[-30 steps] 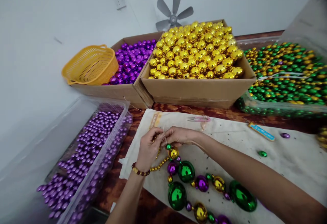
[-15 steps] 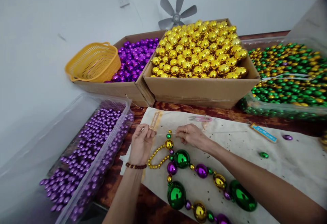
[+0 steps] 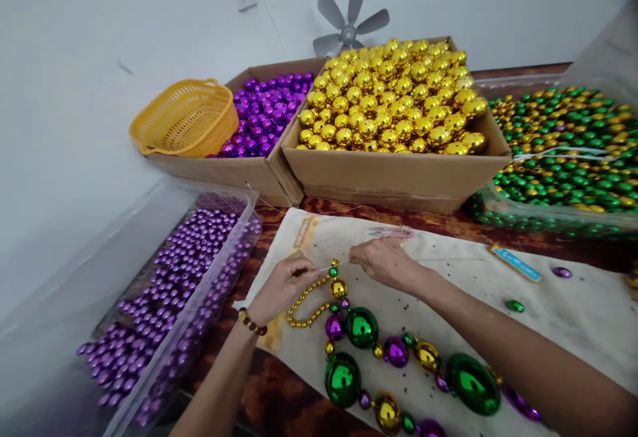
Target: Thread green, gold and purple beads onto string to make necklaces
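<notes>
A thin pale thread (image 3: 326,268) runs taut between my two hands, just over the top end of a bead necklace. My left hand (image 3: 285,284) pinches it on the left, beside a loop of small gold beads (image 3: 302,323). On the right, my right hand (image 3: 381,261) has its fingers closed on the other end. Below them the necklace (image 3: 362,327) of green, purple and gold balls lies on a white cloth (image 3: 448,304). Pink-handled thread snips (image 3: 391,232) rest behind my right hand.
Cardboard boxes of gold balls (image 3: 389,101) and purple balls (image 3: 272,111) stand at the back, with a yellow basket (image 3: 187,118) on the left one. Plastic tubs hold purple beads (image 3: 164,304) at left and green and gold beads (image 3: 568,151) at right. A blue-labelled cutter-like piece (image 3: 516,262) lies on the cloth.
My left hand has moved down and turned, palm now more inward. My right hand has shifted slightly right and up. The thread between them now slants up to the right.
</notes>
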Demonstrator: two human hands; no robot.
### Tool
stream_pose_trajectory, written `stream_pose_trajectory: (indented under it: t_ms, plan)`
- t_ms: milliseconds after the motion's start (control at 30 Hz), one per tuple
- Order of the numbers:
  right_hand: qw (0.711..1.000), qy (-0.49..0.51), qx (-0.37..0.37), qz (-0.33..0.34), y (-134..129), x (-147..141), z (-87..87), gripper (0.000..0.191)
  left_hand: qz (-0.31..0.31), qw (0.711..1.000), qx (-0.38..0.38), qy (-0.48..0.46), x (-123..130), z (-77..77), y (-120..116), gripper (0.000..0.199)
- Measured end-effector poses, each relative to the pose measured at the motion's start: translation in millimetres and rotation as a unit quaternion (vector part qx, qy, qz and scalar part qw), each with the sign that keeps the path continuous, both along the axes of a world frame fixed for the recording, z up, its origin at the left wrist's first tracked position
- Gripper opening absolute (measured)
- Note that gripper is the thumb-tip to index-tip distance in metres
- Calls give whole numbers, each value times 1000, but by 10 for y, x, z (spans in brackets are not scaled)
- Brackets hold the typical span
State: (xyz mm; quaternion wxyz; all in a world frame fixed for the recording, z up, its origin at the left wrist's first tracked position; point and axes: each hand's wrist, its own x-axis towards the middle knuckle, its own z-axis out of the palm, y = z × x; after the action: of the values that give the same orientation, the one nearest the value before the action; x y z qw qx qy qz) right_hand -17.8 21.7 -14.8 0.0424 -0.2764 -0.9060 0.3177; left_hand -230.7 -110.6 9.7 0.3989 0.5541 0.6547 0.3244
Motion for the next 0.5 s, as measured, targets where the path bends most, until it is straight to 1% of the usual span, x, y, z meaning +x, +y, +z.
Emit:
stream_pose_trajectory:
  t_ms: [67,133,167,233,300,333,367,400,433,500]
  plan:
    - [1000,15,-26,8,5,51,-36,20,44,995,28,-85,-4,-25,-4,16]
    - [997,35,-62,16,-13,90,-93,26,90,973,47,-207,39,-60,-5,15]
    - [995,45,-81,19,-29,102,-123,28,112,954,52,-274,76,-76,0,16]
    - [991,67,-115,22,-67,115,-172,29,140,904,57,-401,165,-104,23,16]
    - [986,94,-137,23,-99,125,-184,28,158,854,61,-492,246,-126,60,15]
    - [980,123,-156,21,-109,130,-172,26,166,836,62,-520,276,-137,81,15]
    - [969,163,-185,17,-116,135,-150,24,176,824,62,-535,299,-149,102,14]
    - [952,210,-224,10,-121,136,-119,23,187,817,64,-542,317,-162,122,14]
    - [928,258,-270,1,-127,129,-81,21,201,813,68,-543,331,-175,140,13]
    - [869,340,-359,-17,-143,81,0,20,219,809,71,-541,357,-194,171,12]
